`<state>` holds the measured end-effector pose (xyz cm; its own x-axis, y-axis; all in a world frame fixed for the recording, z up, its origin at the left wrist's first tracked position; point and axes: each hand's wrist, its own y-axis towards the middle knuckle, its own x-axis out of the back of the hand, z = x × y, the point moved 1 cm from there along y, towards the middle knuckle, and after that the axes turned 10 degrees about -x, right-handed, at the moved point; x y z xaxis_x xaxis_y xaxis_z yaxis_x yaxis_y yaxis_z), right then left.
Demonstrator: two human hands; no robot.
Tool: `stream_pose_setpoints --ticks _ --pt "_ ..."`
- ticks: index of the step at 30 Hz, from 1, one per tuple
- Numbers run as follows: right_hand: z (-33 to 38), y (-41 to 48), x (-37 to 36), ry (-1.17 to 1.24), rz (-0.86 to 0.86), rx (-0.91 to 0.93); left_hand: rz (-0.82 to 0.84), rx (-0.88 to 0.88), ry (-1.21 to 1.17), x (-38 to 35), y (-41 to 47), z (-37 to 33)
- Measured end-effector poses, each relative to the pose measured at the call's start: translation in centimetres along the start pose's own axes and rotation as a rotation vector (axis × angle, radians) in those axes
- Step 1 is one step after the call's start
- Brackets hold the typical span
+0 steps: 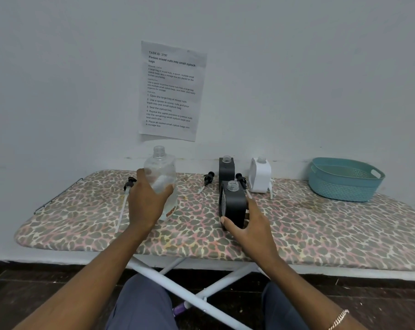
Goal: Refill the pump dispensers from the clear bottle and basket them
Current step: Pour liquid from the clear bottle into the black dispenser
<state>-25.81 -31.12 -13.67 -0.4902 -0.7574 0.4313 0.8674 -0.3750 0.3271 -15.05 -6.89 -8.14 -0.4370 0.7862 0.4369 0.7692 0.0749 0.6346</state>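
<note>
The left hand [147, 201] grips the uncapped clear bottle [162, 172], held upright. The right hand [251, 222] holds the nearest black dispenser [233, 203] on the ironing board [320, 222]. The teal basket [344, 179] sits far right.

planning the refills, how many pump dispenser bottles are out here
3. The front black dispenser is held by the right hand; the rear black dispenser stands just behind it; the white dispenser stands right of that, near the wall. None seems hidden.
</note>
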Motion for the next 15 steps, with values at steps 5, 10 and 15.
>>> stream_pose_setpoints --ticks 5,10,15 --pt "0.0 0.0 0.0 -0.011 0.012 -0.009 -0.044 -0.004 -0.044 0.2 -0.9 -0.2" --pt "0.1 -0.2 0.0 -0.013 0.016 -0.016 -0.223 -0.198 0.034 0.9 -2.6 -3.6" --pt "0.6 -0.5 0.0 0.02 0.038 -0.04 -0.177 -0.459 -0.033 -0.2 -4.7 -7.4"
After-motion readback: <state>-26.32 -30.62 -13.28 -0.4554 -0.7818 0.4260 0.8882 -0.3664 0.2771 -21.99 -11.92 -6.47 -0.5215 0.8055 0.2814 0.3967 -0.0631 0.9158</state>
